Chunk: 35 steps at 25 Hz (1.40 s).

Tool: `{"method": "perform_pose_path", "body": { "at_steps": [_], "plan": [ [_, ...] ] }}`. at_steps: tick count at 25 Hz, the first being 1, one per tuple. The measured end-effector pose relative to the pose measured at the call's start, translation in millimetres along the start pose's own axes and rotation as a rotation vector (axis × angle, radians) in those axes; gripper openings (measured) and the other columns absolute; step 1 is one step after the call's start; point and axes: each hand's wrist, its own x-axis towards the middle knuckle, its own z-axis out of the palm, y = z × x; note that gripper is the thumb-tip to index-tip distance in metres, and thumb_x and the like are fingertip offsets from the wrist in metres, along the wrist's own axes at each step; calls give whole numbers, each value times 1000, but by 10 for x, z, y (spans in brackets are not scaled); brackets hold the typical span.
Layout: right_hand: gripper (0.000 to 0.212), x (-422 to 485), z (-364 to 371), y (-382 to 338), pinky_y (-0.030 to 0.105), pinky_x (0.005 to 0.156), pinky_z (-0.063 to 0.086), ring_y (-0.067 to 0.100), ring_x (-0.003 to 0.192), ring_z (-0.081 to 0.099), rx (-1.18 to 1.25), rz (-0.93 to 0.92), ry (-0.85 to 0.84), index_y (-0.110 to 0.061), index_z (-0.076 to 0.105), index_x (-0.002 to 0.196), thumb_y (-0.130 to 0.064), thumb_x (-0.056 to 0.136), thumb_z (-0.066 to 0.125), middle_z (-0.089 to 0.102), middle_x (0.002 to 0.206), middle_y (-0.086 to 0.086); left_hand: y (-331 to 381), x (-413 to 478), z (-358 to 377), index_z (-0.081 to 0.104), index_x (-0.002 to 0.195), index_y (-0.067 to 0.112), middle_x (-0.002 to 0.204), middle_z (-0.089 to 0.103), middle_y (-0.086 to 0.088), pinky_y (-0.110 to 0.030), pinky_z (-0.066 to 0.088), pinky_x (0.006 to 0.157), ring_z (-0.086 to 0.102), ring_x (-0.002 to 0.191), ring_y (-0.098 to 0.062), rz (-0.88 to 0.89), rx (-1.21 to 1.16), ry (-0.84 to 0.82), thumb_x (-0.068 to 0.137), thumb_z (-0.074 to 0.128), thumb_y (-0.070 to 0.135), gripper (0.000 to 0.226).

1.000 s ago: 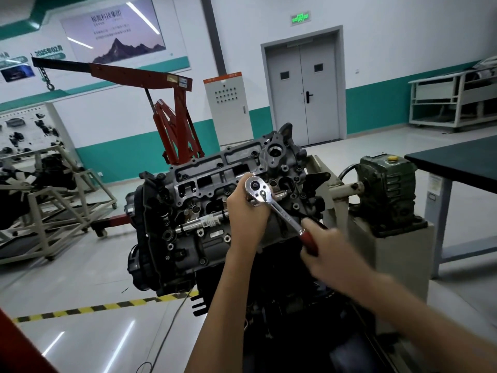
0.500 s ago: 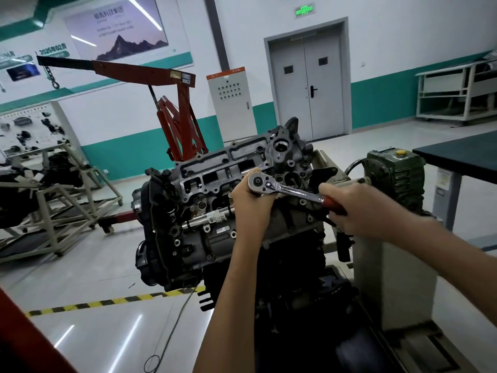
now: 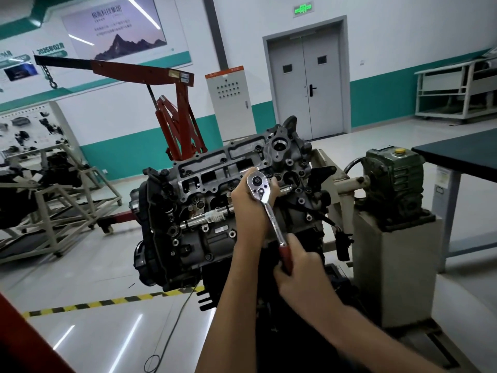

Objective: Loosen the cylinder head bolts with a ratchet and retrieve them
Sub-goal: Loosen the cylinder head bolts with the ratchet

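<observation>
- Far to the left, the red engine crane (image 3: 172,122) is standing behind the engine and playing no part in this.
- The cylinder head (image 3: 215,168) is facing me, tilted on its stand, and I am working near its right end.
- My left hand (image 3: 250,208) is cupping the ratchet (image 3: 269,211) at its round head, with fingers curling behind it and pressing it square onto the bolt. The bolt itself is hiding under the socket.
- The handle is now pointing down toward me. Half a second ago it was lying nearly level out to the right, so I am judging this to be the free return swing, not the loosening pull.
- My right hand (image 3: 301,270) is wrapping tightly round the red grip (image 3: 285,255) at the low end.
- That means the bolt is still seated, with more strokes needed, and I am not yet picking anything out.
- To the right, the green gearbox (image 3: 392,179) is sitting on its pedestal, and the dark table (image 3: 462,154) is beyond it.
</observation>
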Motion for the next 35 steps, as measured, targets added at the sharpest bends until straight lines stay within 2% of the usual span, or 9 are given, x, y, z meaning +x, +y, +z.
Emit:
{"method": "perform_pose_path", "body": {
  "at_steps": [4,7,15,18,21,25,30,32,35],
  "plan": [
    [24,504,-947,76,11,47,35,7,50,46,-540,-250,-217,-12,50,100,-6,79,60,49,62,-7,24,50,-13,37,60,15,58,35,8,-24,32,55,31,57,-7,10,16,-15,83,65,-6,42],
    [22,847,-1309,-27,24,53,42,14,55,51,-821,-369,-226,-23,38,85,-10,81,56,52,65,-5,15,71,-61,38,58,16,55,38,7,-20,30,52,31,55,-7,16,6,-42,79,65,-9,43],
    [24,-41,154,-74,23,51,50,14,55,58,76,73,31,-16,48,98,-7,78,57,58,68,3,6,-75,32,48,78,19,66,45,14,-15,38,62,41,60,0,130,67,63,81,68,-6,32],
    [29,-3,-7,-33,22,54,47,16,53,55,-22,-3,7,-13,49,103,-6,76,59,55,64,0,-2,-45,26,39,70,24,60,38,15,-18,33,57,32,57,-1,26,-6,47,83,64,-8,42],
    [28,324,-710,106,17,48,38,13,49,50,-396,-156,-153,-12,49,103,-5,78,60,49,61,-4,10,-12,37,38,64,23,57,40,15,-18,32,54,33,56,-2,-4,-36,16,81,61,-11,44],
    [25,868,-1319,44,32,57,51,14,55,54,-805,-361,-207,-26,38,86,-10,80,56,55,66,-3,26,43,-3,39,59,26,55,42,14,-19,31,54,33,55,-3,20,-44,-47,75,64,-12,48],
    [23,151,-426,150,19,47,37,5,47,46,-216,-114,-56,-16,46,91,-5,77,59,49,60,-4,-6,-48,9,46,73,22,60,47,16,-12,35,58,40,57,1,70,57,-14,79,69,-6,37],
    [25,-5,-7,60,20,48,44,12,52,54,14,10,14,-19,46,95,-6,77,58,54,64,0,-2,-77,36,47,77,23,63,47,16,-14,38,61,40,59,1,86,49,26,82,69,-4,35],
    [25,-30,99,-23,24,52,46,11,52,53,-6,-33,13,-13,48,100,-6,77,57,51,63,-4,-4,-40,-6,40,70,23,60,37,13,-19,35,59,32,57,-2,59,50,44,84,66,-4,40]
  ]
}}
